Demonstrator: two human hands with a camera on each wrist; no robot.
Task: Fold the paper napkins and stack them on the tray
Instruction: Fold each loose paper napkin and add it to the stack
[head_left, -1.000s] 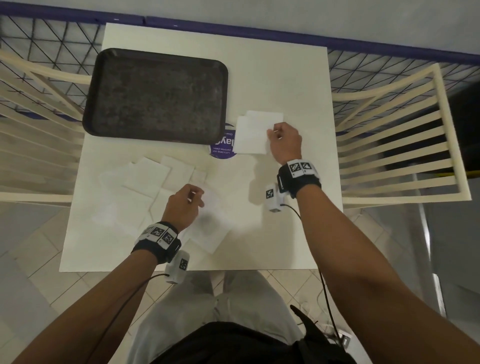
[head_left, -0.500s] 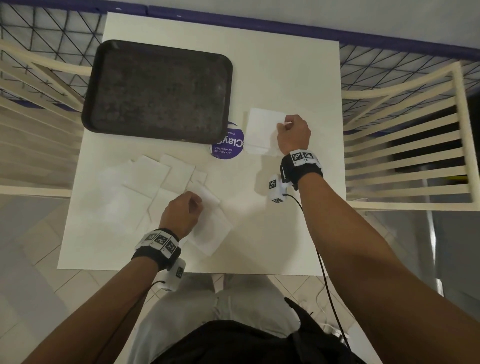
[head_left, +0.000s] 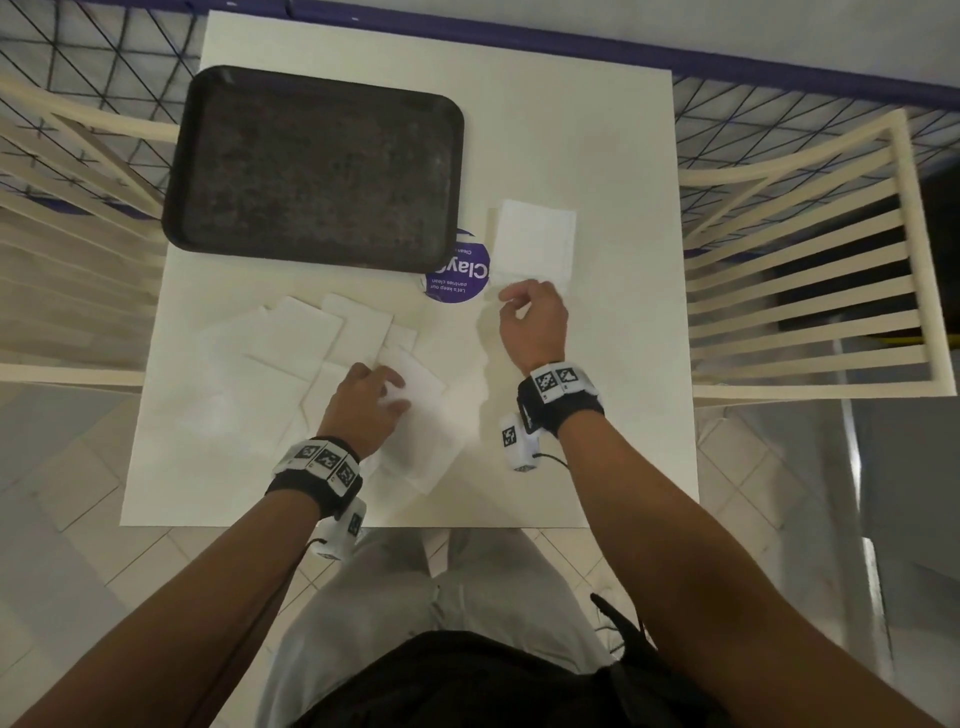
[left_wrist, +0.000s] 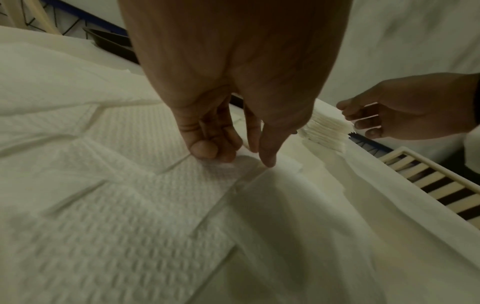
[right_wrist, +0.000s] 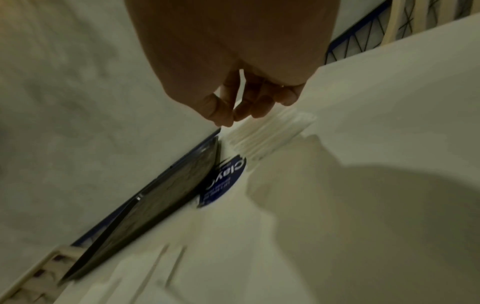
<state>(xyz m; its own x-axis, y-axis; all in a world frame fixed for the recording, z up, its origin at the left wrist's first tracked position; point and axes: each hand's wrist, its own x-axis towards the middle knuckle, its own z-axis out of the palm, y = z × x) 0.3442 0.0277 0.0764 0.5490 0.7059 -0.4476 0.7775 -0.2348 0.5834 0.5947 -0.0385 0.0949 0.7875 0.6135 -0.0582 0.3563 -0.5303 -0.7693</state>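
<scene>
The dark tray (head_left: 311, 166) lies bare at the table's far left. Right of it stands a stack of folded white napkins (head_left: 535, 241), whose layered edges (right_wrist: 270, 131) show in the right wrist view. My right hand (head_left: 519, 306) hovers just in front of that stack, fingers loosely curled around nothing (right_wrist: 233, 119). Several unfolded napkins (head_left: 291, 353) lie spread and overlapping on the near left. My left hand (head_left: 389, 392) rests on them; its thumb and curled fingers (left_wrist: 207, 148) pinch the edge of one napkin (left_wrist: 182, 185), the index finger pressing beside it.
A round purple sticker (head_left: 457, 275) sits on the white table (head_left: 613, 415) between tray and stack, partly under the tray's corner. Slatted cream chairs (head_left: 810, 260) flank the table on both sides. A wire grid with a blue rail runs along the far edge.
My right hand has let go of the stack's far right corner and drawn back toward me, to the stack's near edge. The left hand stayed on the loose napkins.
</scene>
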